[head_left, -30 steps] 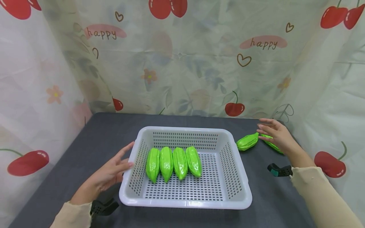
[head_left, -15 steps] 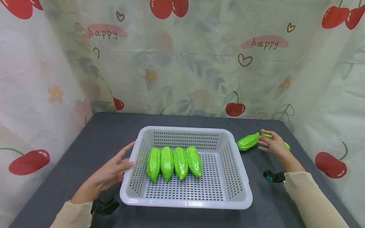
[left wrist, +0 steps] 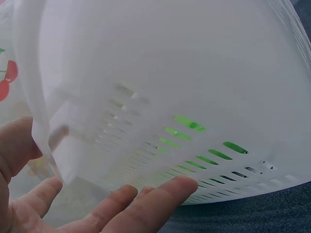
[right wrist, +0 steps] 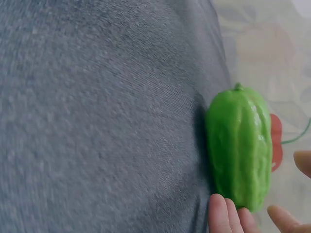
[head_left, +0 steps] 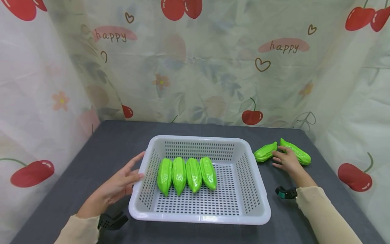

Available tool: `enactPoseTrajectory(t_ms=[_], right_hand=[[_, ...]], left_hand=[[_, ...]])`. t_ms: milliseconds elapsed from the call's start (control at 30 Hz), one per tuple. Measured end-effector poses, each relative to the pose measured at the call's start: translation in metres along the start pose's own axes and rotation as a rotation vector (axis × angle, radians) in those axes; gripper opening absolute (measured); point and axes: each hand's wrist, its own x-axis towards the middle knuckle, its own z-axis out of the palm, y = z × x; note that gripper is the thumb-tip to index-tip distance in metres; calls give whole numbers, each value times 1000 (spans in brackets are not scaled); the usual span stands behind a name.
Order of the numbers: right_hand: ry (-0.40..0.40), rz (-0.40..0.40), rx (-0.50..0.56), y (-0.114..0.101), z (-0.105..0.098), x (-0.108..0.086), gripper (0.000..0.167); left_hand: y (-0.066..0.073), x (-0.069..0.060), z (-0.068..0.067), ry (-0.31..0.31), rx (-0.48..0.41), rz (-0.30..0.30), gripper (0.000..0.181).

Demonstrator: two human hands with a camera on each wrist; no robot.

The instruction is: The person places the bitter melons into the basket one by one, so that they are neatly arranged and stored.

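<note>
A white perforated basket (head_left: 199, 217) holds several green bitter gourds (head_left: 186, 176) side by side in its left part. My left hand (head_left: 114, 186) holds the basket's left rim, thumb over it and the other fingers along the outer wall, as the left wrist view shows. Two more gourds lie on the table right of the basket, a near one (head_left: 265, 152) and a farther one (head_left: 295, 152). Between them is my right hand (head_left: 287, 162), fingers spread and slightly bent, reaching the near gourd's end. In the right wrist view, fingertips (right wrist: 218, 208) meet a ribbed gourd (right wrist: 238, 145)'s lower end.
A dark grey cloth (head_left: 122, 135) covers the table. Patterned curtains (head_left: 195, 84) with cherries and hearts enclose its back and sides. Black wrist straps sit on the left wrist (head_left: 112, 222) and right wrist (head_left: 286, 193).
My right hand has moved left and down toward the near gourd, away from the farther gourd, which is now uncovered. The left hand and basket have stayed put.
</note>
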Motion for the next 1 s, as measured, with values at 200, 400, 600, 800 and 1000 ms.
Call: enactPoseTrajectory(t_ms=[200, 400, 600, 800, 1000], right_hand=[[-9, 26, 4, 0, 6, 1, 77], [-5, 41, -35, -1, 12, 4, 80], [10, 61, -114, -1, 16, 8, 83], [14, 50, -212, 2, 21, 11, 90], [28, 38, -294, 4, 25, 13, 95]], left_hand=[[-1, 0, 1, 0, 1, 6, 84], [-2, -2, 1, -2, 13, 16, 85], [0, -1, 3, 13, 17, 7, 85], [1, -1, 3, 14, 16, 0, 85], [0, -1, 3, 14, 13, 1, 85]])
